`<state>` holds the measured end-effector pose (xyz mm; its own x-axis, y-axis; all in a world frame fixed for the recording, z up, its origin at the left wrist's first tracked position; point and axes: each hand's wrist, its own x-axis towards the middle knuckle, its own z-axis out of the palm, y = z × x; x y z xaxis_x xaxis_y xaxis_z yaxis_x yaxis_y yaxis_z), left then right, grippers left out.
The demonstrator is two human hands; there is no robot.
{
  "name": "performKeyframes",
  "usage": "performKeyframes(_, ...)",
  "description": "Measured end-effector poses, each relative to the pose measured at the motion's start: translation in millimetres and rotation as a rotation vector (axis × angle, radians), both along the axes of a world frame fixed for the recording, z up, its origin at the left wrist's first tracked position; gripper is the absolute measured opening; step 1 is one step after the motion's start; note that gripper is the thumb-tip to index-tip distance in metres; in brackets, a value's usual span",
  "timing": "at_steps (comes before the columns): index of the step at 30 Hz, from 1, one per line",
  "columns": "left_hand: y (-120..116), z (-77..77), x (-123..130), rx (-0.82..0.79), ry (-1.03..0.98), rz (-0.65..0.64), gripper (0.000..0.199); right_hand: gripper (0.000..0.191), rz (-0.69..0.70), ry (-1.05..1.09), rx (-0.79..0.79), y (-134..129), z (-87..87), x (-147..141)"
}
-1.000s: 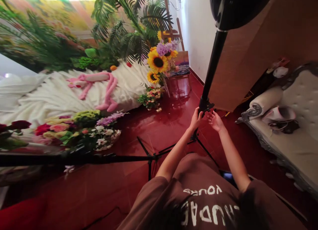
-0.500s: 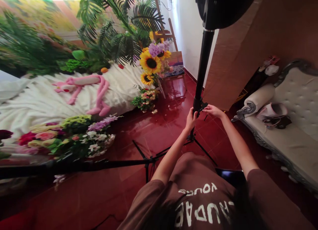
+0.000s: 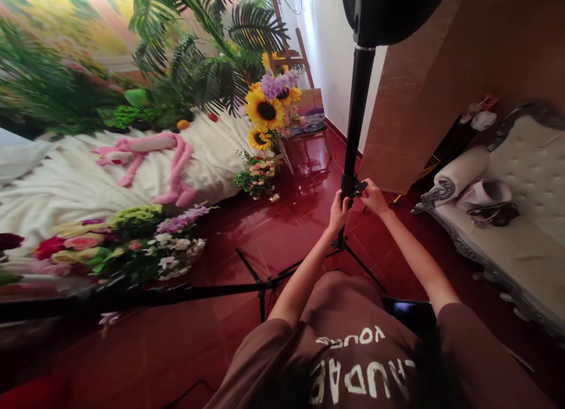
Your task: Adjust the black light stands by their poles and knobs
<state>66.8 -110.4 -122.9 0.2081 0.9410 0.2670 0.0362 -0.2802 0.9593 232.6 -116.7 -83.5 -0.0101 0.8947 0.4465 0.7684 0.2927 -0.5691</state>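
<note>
A black light stand (image 3: pixel 356 109) rises in front of me, leaning a little, with a large dark lamp head (image 3: pixel 392 15) at its top. My left hand (image 3: pixel 339 212) is wrapped around its pole just below the collar. On the right side of that collar sits a black clamp knob (image 3: pixel 359 188), and my right hand (image 3: pixel 374 197) has its fingers closed on it. The stand's spread legs (image 3: pixel 342 244) rest on the red tiled floor.
A second black stand (image 3: pixel 220 290) stretches across at left. Beyond it, a white-draped platform (image 3: pixel 212 162) holds a pink plush toy (image 3: pixel 176 168), flowers (image 3: pixel 168 244) edging it. Sunflowers (image 3: pixel 267 110) and an easel (image 3: pixel 304 56) stand behind. At right is a tufted sofa (image 3: pixel 525 220).
My right hand has turned at the knob, its back and wrist shifting slightly left. The stand's upper part appears a little further left. My left hand stays on the pole.
</note>
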Motion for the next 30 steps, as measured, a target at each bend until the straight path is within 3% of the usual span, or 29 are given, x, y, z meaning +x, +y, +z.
performKeyframes(6,-1,1.9,0,-0.003,-0.006,-0.002,0.036,0.028,-0.275,-0.172,0.113,-30,-39.8,-19)
performKeyframes(12,-3,5.5,-1,0.017,0.008,0.023,0.037,0.046,-0.270,-0.211,-0.021,-61,-62.2,-15)
performKeyframes(14,-3,6.9,-2,0.016,0.001,0.016,0.038,0.043,-0.274,-0.163,-0.017,-66,-57.3,-13)
performKeyframes(17,-4,8.4,-3,0.009,-0.012,0.003,0.040,0.043,-0.290,-0.035,0.064,-64,-35.5,-21)
performKeyframes(22,-1,5.2,-1,0.025,-0.042,0.008,0.045,0.044,-0.149,0.044,0.055,-32,5.9,-61)
performKeyframes(26,2,0.8,0,-0.009,-0.028,-0.020,0.044,0.050,-0.158,0.100,-0.038,-13,18.1,-85)
performKeyframes(30,3,-2.4,-4,0.042,-0.011,-0.053,0.045,0.051,-0.136,0.168,-0.011,-8,33.7,-87)
